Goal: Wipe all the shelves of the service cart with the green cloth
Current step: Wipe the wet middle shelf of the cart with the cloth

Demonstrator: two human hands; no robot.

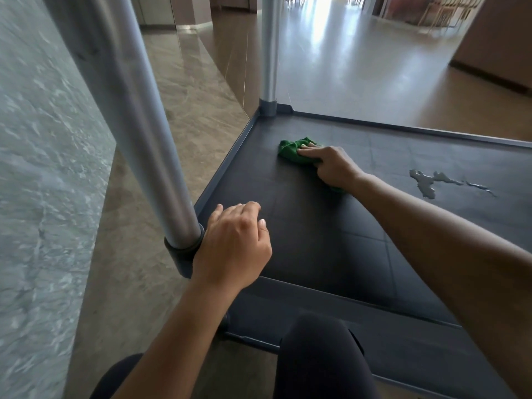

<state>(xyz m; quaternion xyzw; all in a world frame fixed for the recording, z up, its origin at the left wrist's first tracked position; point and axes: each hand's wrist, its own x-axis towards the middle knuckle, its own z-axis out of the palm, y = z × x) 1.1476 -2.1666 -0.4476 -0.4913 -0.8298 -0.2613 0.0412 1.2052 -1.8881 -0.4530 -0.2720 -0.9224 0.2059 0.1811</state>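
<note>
Right hand, centre frame: grip closed round bunched green cloth, pressing it onto dark shelf near its upper-left corner. Bunching likely gives firm pad for scrubbing. Left hand, lower centre-left: grip slack, holds nothing, fingers loosely bent on shelf corner just beside post base. It probably steadies cart against wiping push. Puddle at right of frame, well apart from cloth, not yet wiped. Lower shelf at bottom, likely awaits wiping.
</note>
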